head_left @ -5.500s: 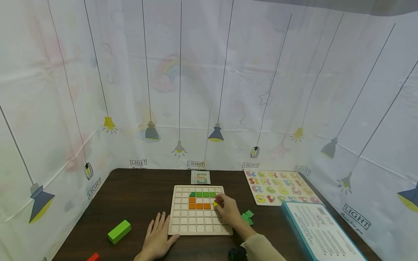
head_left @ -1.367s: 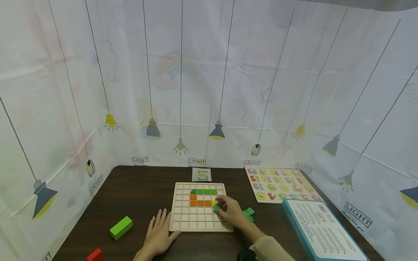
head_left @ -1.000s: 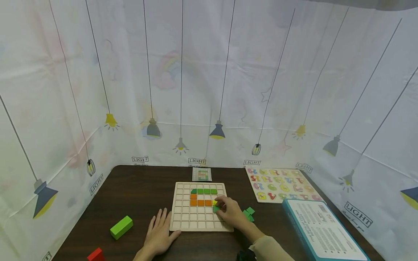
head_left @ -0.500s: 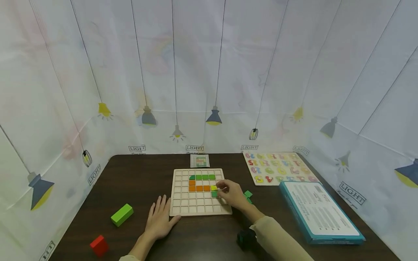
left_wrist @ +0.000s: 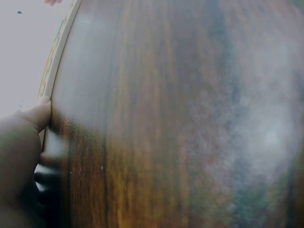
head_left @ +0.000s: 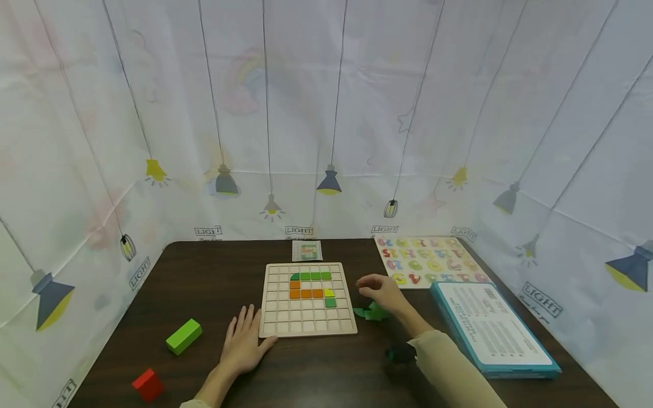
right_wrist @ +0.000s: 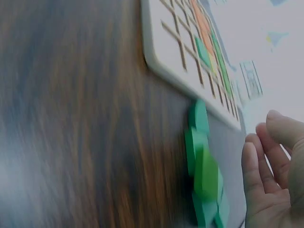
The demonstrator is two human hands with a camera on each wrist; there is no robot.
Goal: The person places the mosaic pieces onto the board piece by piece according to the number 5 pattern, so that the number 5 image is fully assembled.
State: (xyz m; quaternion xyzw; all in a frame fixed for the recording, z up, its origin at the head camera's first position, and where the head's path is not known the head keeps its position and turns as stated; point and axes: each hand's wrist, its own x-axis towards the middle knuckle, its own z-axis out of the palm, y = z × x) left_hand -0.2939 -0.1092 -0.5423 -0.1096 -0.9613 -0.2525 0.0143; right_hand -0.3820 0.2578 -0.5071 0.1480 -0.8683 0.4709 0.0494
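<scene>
A pale wooden grid board lies on the dark table. On it sit a row of green tiles, several orange tiles, a yellow tile and a darker green tile just below the yellow. My left hand rests flat on the table at the board's near left corner, fingers spread, thumb against the edge. My right hand hovers right of the board, fingers loosely bent and holding nothing. Below it lies a small heap of green pieces, partly hidden by the hand in the head view.
A small pattern card lies behind the board. At the back right is a number puzzle board, with a blue and white box in front of it. A light green block and a red block lie at left.
My right hand has let go of a green tile below the yellow one and moved right, off the board, over the green heap. The left hand stays by the board. The head view has tipped down.
</scene>
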